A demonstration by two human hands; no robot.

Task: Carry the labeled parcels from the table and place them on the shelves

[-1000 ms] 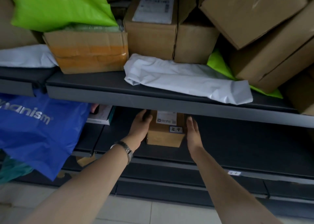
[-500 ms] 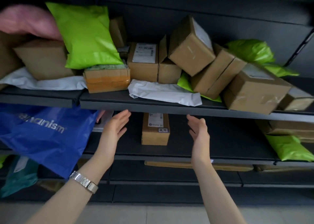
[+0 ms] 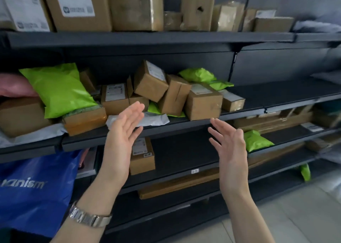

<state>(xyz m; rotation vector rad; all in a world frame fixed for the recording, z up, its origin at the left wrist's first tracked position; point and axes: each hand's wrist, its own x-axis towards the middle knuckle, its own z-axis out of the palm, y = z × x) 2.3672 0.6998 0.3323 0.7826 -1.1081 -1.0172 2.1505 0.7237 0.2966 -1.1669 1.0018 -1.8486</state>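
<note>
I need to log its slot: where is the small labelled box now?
In the head view, the small labelled box stands on the dark lower shelf, left of centre, partly behind the left hand.

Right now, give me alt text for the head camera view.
Two open, empty hands, left and right, are raised before dark shelves crowded with parcels. A small labelled box stands on a lower shelf between them; a blue bag hangs at left.

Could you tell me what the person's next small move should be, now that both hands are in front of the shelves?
Probably drawing both arms back and turning away to fetch another parcel. The left hand and right hand are open and empty, and the small labeled box stands on the lower shelf, touched by neither hand, so this placement looks finished.
</note>
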